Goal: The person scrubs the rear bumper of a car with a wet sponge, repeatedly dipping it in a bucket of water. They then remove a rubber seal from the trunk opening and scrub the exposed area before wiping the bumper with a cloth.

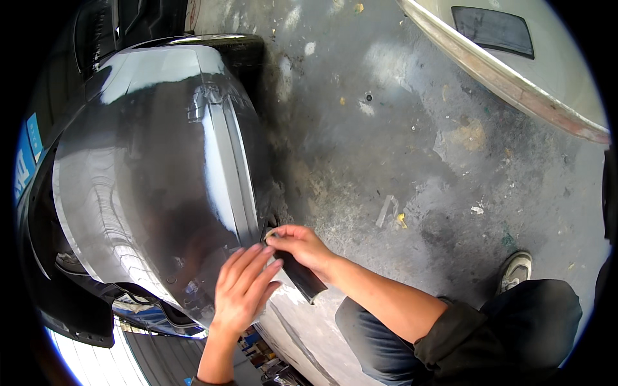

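— Glossy black, that car bumper (154, 167); where do the hands sit on it?

— Both at its lower right edge. The left hand (241, 289) lies flat against the bumper's shiny face, fingers spread and straight, gripping nothing.

— And the right hand (302, 248)?

— Just right of the bumper's edge, touching the left hand's fingertips. Its thumb and fingers are pinched on a thin pale strip (273, 233), perhaps tape, right at the bumper's rim. A dark, flat black piece (299, 276) runs down from under that hand, just beside the bumper; whether the hand grips it too, I cannot tell.

— What lies around the bumper?

— To its right, stained grey concrete floor (399, 128). Well apart from it, top right, the pale edge of another car body (515, 83). Lower right of the bumper, the person's dark trouser knee (534, 321) and a grey shoe (517, 270) on the floor.
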Demonstrator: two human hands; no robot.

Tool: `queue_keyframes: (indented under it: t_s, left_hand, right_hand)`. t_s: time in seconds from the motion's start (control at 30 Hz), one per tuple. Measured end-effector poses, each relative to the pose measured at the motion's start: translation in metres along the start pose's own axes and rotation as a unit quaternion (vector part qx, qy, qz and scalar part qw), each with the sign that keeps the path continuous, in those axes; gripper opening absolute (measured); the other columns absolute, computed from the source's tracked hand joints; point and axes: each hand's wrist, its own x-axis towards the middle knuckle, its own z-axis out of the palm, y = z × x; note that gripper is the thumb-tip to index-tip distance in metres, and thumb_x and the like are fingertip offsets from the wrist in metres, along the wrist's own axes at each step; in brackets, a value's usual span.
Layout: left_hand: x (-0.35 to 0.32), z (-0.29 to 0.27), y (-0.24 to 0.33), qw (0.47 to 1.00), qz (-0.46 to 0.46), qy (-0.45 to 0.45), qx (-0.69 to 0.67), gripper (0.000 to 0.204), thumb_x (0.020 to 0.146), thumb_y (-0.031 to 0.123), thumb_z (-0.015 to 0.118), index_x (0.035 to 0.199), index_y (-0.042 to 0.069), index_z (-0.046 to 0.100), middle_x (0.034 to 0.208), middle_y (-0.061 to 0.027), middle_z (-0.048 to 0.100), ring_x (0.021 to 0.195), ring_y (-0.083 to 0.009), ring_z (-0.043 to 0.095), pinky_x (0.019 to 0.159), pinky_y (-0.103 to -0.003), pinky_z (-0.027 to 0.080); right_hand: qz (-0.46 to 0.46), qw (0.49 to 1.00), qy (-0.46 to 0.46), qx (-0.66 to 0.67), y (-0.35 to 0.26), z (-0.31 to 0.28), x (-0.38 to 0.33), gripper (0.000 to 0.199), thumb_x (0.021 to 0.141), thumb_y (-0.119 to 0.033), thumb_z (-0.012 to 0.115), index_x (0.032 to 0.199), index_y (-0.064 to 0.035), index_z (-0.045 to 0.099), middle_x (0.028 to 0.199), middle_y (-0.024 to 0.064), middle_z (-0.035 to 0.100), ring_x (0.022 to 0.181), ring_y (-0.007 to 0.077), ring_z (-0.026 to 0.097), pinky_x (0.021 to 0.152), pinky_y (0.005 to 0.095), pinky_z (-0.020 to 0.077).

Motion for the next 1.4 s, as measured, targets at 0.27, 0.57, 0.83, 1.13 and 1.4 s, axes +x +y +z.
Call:
queue_keyframes:
  t_s: [0.27,0.57,0.83,1.13,1.4]
  left_hand:
    - [0.013,0.023,0.0,0.922,-0.317,0.03,-0.22,0.023,0.078,0.01,0.081,0.094,-0.001,0.07,0.083,-0.0088,0.072,0.073,-0.0174,0.068,0.066,-0.03,0.055]
    - [0.025,0.039,-0.013,0.765,-0.428,0.057,-0.478,0.026,0.091,0.017,0.072,0.101,-0.007,0.066,0.08,-0.0069,0.069,0.071,-0.0114,0.067,0.064,-0.025,0.056]
    - [0.036,0.027,-0.024,0.734,-0.437,0.067,-0.516,0.021,0.097,0.013,0.062,0.097,-0.007,0.064,0.081,-0.0096,0.069,0.072,-0.0154,0.069,0.063,-0.026,0.057]
    - [0.034,0.01,-0.021,0.738,-0.465,0.062,-0.486,0.016,0.095,0.009,0.058,0.097,-0.004,0.066,0.087,-0.0118,0.07,0.073,-0.0171,0.068,0.061,-0.027,0.055]
    - [-0.076,-0.052,-0.069,0.928,-0.083,0.2,0.304,0.034,0.095,0.022,0.054,0.122,0.001,0.056,0.136,-0.0276,0.046,0.124,-0.0422,0.046,0.098,-0.049,0.044]
  right_hand:
    - [-0.098,0.994,0.032,-0.029,-0.013,-0.007,-0.005,0.057,0.104,-0.051,0.038,0.117,-0.0021,0.064,0.114,0.0088,0.065,0.105,0.0155,0.059,0.096,0.0332,0.0445]
    - [-0.22,0.971,0.039,-0.09,-0.019,-0.006,-0.003,0.018,0.094,-0.009,0.065,0.11,-0.0004,0.062,0.099,-0.0003,0.065,0.088,0.0037,0.057,0.077,0.0209,0.0469]
    - [-0.237,0.956,0.02,-0.175,-0.023,0.004,-0.003,0.014,0.094,-0.011,0.066,0.102,-0.0005,0.065,0.089,-0.0023,0.065,0.081,0.0033,0.057,0.072,0.0226,0.0484]
    - [-0.234,0.96,-0.013,-0.155,-0.047,0.007,0.001,0.016,0.091,-0.013,0.07,0.099,0.0006,0.068,0.083,-0.0022,0.066,0.073,0.0023,0.055,0.064,0.0215,0.0461]
    - [-0.369,0.895,0.215,-0.128,-0.051,0.047,0.05,0.021,0.092,-0.017,0.071,0.103,0.0003,0.068,0.071,-0.0046,0.061,0.065,0.002,0.048,0.057,0.0216,0.0403]
